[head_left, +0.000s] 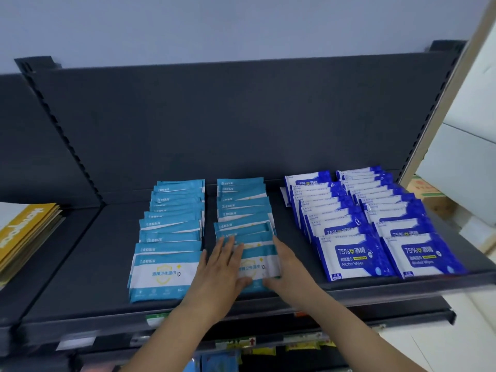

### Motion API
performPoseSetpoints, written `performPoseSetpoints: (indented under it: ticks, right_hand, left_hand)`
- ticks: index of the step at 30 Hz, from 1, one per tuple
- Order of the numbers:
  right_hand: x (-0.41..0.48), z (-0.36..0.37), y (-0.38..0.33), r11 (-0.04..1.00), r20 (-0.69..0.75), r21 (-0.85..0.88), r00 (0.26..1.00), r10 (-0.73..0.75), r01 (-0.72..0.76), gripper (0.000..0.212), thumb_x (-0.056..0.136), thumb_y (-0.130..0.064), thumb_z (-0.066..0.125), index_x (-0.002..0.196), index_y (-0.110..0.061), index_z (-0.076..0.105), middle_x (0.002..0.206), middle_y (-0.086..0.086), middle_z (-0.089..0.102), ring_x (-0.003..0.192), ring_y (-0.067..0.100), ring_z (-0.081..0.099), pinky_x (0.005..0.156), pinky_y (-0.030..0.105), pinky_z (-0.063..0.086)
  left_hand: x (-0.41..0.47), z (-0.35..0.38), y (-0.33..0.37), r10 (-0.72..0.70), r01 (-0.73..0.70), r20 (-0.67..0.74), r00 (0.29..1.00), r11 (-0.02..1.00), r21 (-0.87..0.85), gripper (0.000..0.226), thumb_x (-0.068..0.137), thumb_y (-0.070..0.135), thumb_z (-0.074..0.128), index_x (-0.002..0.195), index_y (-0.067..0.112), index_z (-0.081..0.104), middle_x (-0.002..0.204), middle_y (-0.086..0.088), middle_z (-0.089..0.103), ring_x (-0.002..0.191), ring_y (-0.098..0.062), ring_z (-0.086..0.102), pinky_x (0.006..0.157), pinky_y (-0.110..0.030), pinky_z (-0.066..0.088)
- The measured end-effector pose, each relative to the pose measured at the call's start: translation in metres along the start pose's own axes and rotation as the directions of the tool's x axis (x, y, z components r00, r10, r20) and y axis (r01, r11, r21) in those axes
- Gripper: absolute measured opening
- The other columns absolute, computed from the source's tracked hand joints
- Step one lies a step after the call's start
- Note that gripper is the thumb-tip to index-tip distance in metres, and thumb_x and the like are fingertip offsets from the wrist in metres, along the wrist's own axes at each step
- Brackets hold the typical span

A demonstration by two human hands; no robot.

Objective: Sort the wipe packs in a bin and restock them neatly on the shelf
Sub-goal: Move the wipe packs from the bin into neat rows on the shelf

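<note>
Head view: from 6 o'clock both forearms reach up onto the dark shelf (80,264). The left hand (220,267) lies flat with straight fingers on the left half of the front teal pack (257,268). The right hand (288,264) lays straight fingers along that pack's right edge, thumb at its front edge; whether the thumb tucks under cannot be told. Neither hand curls round the pack. It looks bracketed from two sides, likely to square it with its row rather than lift it.

The pack heads the inner teal row (241,208), whose packs overlap back toward 12 o'clock so each label top shows. Just beside it at 9 o'clock runs the outer teal row (171,229), shingled the same way. At 3 o'clock, across a gap, two dark-blue rows (330,218) stand alike, apparently to keep the kinds separate.

Farther out are yellow folders (24,232) at 9 o'clock and a carton (424,189) at 3 o'clock. No bin is in view.
</note>
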State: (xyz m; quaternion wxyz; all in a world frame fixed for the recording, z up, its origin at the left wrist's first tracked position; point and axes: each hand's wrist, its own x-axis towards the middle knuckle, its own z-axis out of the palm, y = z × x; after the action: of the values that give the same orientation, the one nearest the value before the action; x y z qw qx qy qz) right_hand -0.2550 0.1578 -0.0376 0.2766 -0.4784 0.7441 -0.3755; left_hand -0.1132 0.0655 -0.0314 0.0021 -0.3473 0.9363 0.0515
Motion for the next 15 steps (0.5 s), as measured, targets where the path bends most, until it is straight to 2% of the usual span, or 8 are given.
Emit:
performPoseSetpoints:
  ticks: [3, 6, 7, 9, 11, 12, 14, 15]
  right_hand:
    - [0.0, 0.002, 0.0, 0.999, 0.008, -0.029, 1.0, 0.023, -0.022, 0.09, 0.081, -0.007, 0.068, 0.15, -0.021, 0.013, 0.144, -0.005, 0.029, 0.12, 0.001, 0.036, 0.091, 0.007, 0.03]
    - [-0.001, 0.005, -0.004, 0.989, 0.035, -0.146, 0.999, 0.024, -0.019, 0.088, 0.087, -0.011, 0.064, 0.151, -0.016, 0.004, 0.154, -0.003, 0.013, 0.135, 0.008, 0.028, 0.1, 0.007, 0.023]
    - [-0.001, 0.006, -0.005, 0.985, 0.039, -0.173, 0.999, 0.025, -0.018, 0.088, 0.087, -0.012, 0.063, 0.151, -0.016, 0.002, 0.155, -0.003, 0.009, 0.137, 0.009, 0.026, 0.103, 0.009, 0.023]
    - [-0.001, 0.005, -0.01, 0.981, 0.021, -0.192, 0.999, 0.043, -0.038, 0.092, 0.085, -0.013, 0.066, 0.151, -0.018, 0.002, 0.154, -0.005, 0.009, 0.138, 0.01, 0.025, 0.109, 0.017, 0.026]
    - [-0.003, 0.002, -0.014, 0.977, -0.039, -0.207, 0.998, 0.041, -0.048, 0.094, 0.081, -0.014, 0.069, 0.15, -0.022, 0.006, 0.153, -0.004, 0.013, 0.139, 0.014, 0.025, 0.111, 0.027, 0.029]
    - [-0.005, -0.002, -0.017, 0.975, -0.073, -0.214, 0.997, 0.039, -0.054, 0.093, 0.081, -0.014, 0.068, 0.15, -0.022, 0.007, 0.153, -0.003, 0.013, 0.139, 0.015, 0.024, 0.112, 0.027, 0.028]
    - [-0.01, -0.009, -0.019, 0.972, -0.125, -0.23, 0.992, 0.029, -0.058, 0.084, 0.085, -0.015, 0.065, 0.15, -0.018, 0.011, 0.153, -0.001, 0.017, 0.14, 0.014, 0.022, 0.109, 0.015, 0.019]
    - [-0.014, -0.014, -0.019, 0.968, -0.141, -0.247, 0.99, 0.016, -0.051, 0.078, 0.087, -0.016, 0.064, 0.149, -0.016, 0.016, 0.152, 0.0, 0.022, 0.139, 0.012, 0.024, 0.104, 0.008, 0.015]
  left_hand:
    - [0.003, 0.004, -0.007, 0.058, -0.058, -0.03, 0.998, 0.998, 0.014, 0.073, 0.096, 0.055, 0.031, 0.152, 0.018, 0.003, 0.16, -0.005, -0.005, 0.147, -0.023, -0.004, 0.117, -0.042, -0.001]
    - [0.003, 0.007, -0.012, 0.133, -0.133, -0.024, 0.991, 0.991, -0.019, 0.071, 0.085, 0.054, 0.05, 0.138, 0.006, 0.046, 0.145, -0.021, 0.041, 0.133, -0.039, 0.041, 0.106, -0.048, 0.025]
    - [0.006, 0.012, -0.016, 0.13, -0.132, -0.066, 0.989, 0.991, -0.022, 0.07, 0.08, 0.051, 0.061, 0.132, 0.005, 0.054, 0.138, -0.022, 0.049, 0.126, -0.04, 0.049, 0.102, -0.049, 0.031]
    - [0.009, 0.019, -0.018, 0.127, -0.129, -0.046, 0.991, 0.991, -0.039, 0.073, 0.07, 0.045, 0.077, 0.127, 0.004, 0.058, 0.131, -0.024, 0.053, 0.12, -0.042, 0.053, 0.097, -0.053, 0.039]
    - [0.01, 0.02, -0.02, 0.129, -0.131, -0.083, 0.988, 0.991, -0.023, 0.076, 0.068, 0.045, 0.08, 0.128, 0.004, 0.057, 0.132, -0.022, 0.053, 0.121, -0.042, 0.053, 0.098, -0.053, 0.04]
    - [0.01, 0.015, -0.02, 0.136, -0.137, -0.089, 0.987, 0.991, -0.003, 0.077, 0.068, 0.046, 0.08, 0.128, 0.005, 0.057, 0.132, -0.021, 0.053, 0.121, -0.041, 0.053, 0.098, -0.053, 0.04]
    - [0.008, 0.006, -0.017, 0.189, -0.192, -0.096, 0.977, 0.981, -0.021, 0.078, 0.067, 0.045, 0.081, 0.129, 0.005, 0.055, 0.135, -0.018, 0.051, 0.122, -0.041, 0.052, 0.099, -0.051, 0.038]
    - [0.008, 0.002, -0.014, 0.219, -0.225, -0.085, 0.972, 0.972, -0.066, 0.077, 0.076, 0.043, 0.075, 0.137, 0.006, 0.046, 0.143, -0.014, 0.041, 0.132, -0.039, 0.041, 0.107, -0.047, 0.029]
